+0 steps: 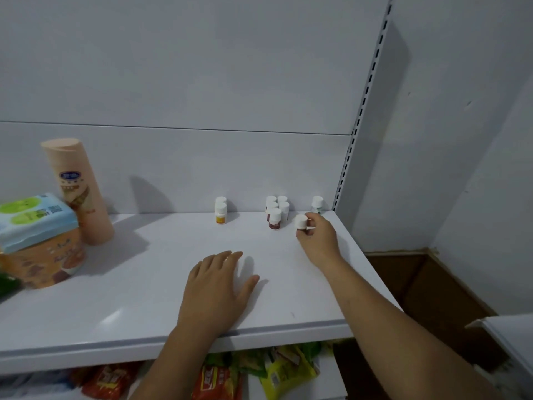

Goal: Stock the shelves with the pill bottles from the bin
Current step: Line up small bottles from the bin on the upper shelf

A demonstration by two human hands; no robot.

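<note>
the scene is dimly lit. soft shadows are thrown rightward from the tall peach bottle [78,192] and the left hand [215,290] onto the shelf [129,284]. a faint sheen is seen near its front edge. lines are bowed at the frame edges; the tub [43,264] at the left edge is blurred.

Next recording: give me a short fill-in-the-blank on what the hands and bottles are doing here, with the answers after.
1. The right hand pinches a pill bottle with a ____ cap.
2. The left hand lies flat on the shelf and holds ____.
3. The tall peach bottle stands toward the shelf's ____ end.
Missing words: white; nothing; left.
</note>
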